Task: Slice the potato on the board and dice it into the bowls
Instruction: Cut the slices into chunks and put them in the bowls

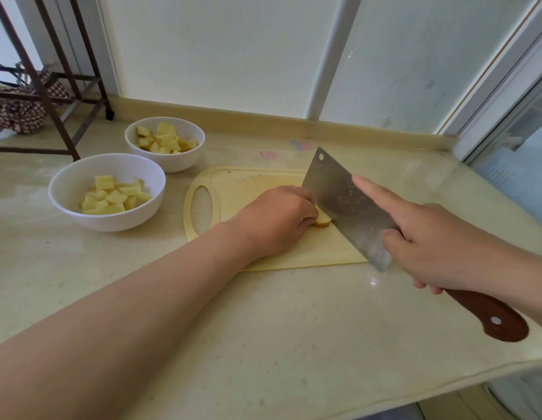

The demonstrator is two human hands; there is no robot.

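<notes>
A pale yellow cutting board (251,183) lies on the counter. On it sits a small piece of potato (323,220), mostly hidden under my left hand (272,219), whose curled fingers hold it down. My right hand (439,237) grips a cleaver (345,204) by its brown wooden handle, with the index finger stretched along the blade. The blade's edge sits on the potato piece right beside my left fingers. Two white bowls hold potato cubes: the near bowl (66,189) at left and the far bowl (192,159) behind it.
The beige stone counter (263,328) ends at a front edge low on the right. A dark metal rack (51,95) with a checked cloth stands at the far left. A white wall and window frame close off the back.
</notes>
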